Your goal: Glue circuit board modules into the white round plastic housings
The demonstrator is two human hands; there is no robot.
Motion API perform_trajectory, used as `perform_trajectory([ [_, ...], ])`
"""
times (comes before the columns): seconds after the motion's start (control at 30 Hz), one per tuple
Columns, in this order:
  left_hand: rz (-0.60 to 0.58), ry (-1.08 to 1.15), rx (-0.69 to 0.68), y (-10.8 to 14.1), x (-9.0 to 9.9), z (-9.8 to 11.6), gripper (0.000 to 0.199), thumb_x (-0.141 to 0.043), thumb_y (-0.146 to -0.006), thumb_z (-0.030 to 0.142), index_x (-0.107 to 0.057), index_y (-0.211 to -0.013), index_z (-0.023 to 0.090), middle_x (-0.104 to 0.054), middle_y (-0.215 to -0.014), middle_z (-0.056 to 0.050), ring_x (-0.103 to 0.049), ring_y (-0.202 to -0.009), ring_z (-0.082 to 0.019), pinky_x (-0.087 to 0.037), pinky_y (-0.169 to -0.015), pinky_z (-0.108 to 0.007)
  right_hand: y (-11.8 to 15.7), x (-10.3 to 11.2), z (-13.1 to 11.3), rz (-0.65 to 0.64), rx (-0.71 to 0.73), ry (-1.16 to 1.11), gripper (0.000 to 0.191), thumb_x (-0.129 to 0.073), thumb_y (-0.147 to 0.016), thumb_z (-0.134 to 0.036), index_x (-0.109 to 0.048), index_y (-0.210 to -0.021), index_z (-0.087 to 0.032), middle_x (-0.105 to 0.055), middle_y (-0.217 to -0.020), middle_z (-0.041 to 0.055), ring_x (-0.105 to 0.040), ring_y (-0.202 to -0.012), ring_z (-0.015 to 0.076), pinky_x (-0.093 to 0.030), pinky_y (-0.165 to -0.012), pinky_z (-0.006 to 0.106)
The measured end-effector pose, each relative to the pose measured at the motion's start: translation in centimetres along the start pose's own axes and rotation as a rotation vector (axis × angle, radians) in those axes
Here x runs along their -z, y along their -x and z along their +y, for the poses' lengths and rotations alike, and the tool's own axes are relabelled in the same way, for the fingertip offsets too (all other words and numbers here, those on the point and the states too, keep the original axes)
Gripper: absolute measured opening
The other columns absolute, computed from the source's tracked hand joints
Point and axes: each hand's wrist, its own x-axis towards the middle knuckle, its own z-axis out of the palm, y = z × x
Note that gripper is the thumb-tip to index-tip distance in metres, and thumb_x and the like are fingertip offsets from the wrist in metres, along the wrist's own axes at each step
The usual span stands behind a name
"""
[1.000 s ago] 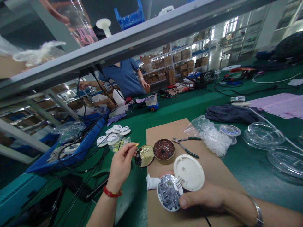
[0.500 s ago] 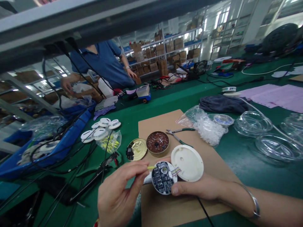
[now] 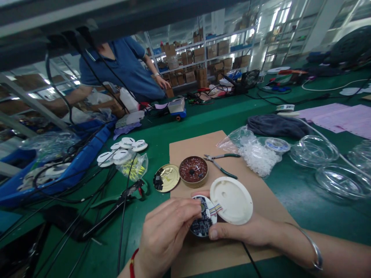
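My right hand [image 3: 243, 231] holds a round circuit board [image 3: 203, 226] in a white housing, with its thumb on the lower right edge. A white round cover [image 3: 232, 200], joined to the board by a short ribbon of coloured wires [image 3: 215, 209], rests against the same hand. The fingers of my left hand [image 3: 171, 227] are pressed together over the board's upper left part; what they hold, if anything, is hidden. Behind the hands stand a round tin [image 3: 193, 170] with reddish-brown contents and a gold lid [image 3: 171, 178].
Green-handled pliers [image 3: 222, 164] and a bag of white pieces [image 3: 257, 156] lie on the brown cardboard [image 3: 191, 144]. At left are white discs [image 3: 121, 156], a black tool [image 3: 116, 208], cables and a blue bin [image 3: 66, 162]. A person [image 3: 116, 69] in blue stands across the table.
My left hand has moved right, over the board, and the yellow stick it held at the board's edge is out of sight. The person opposite has stretched an arm to the left.
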Motion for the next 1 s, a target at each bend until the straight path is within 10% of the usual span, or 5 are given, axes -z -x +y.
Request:
perform_trajectory([
  [0.5, 0.013, -0.087, -0.083, 0.0, -0.5, 0.2, 0.023, -0.059, -0.084, 0.007, -0.064, -0.104, 0.016, -0.070, -0.100, -0.006, -0.064, -0.095, -0.015, -0.054, -0.082, -0.026, -0.1, 0.1, -0.2, 0.016, 0.017, -0.006, 0.075, -0.074, -0.072, -0.044, -0.044, -0.137, -0.022, -0.057, -0.128, 0.0078, -0.054, -0.117, 0.0228, -0.037, -0.107, 0.038],
  [0.73, 0.000, -0.154, -0.085, -0.2, -0.5, 0.4, 0.031, -0.060, -0.085, 0.027, -0.058, -0.115, 0.016, -0.065, -0.116, -0.011, -0.057, -0.110, -0.022, -0.049, -0.092, -0.038, 0.5, 0.1, 0.2, 0.226, -0.050, 0.040, 0.067, -0.076, -0.068, -0.050, -0.057, -0.127, -0.023, -0.068, -0.113, 0.0081, -0.056, -0.117, 0.0272, -0.037, -0.108, 0.041],
  [0.87, 0.003, -0.004, 0.041, 0.5, -1.6, -0.1, 0.068, -0.076, -0.065, 0.052, -0.052, -0.122, 0.023, -0.048, -0.140, -0.013, -0.042, -0.130, -0.031, -0.040, -0.105, -0.047, 1.1, -0.2, 0.8, 0.354, -0.156, 0.008, 0.067, -0.075, -0.066, -0.054, -0.060, -0.124, -0.024, -0.071, -0.108, 0.0104, -0.060, -0.113, 0.0315, -0.045, -0.102, 0.043],
  [1.0, 0.040, 0.362, 0.365, 0.8, -2.8, 0.1, 0.080, -0.082, -0.061, 0.035, -0.043, -0.130, 0.024, -0.061, -0.125, -0.010, -0.056, -0.116, -0.029, -0.044, -0.100, -0.044, 1.2, -0.2, 1.1, 0.460, -0.119, 0.102, 0.073, -0.072, -0.066, -0.057, -0.055, -0.129, -0.026, -0.069, -0.114, 0.0138, -0.061, -0.110, 0.0348, -0.050, -0.097, 0.046],
])
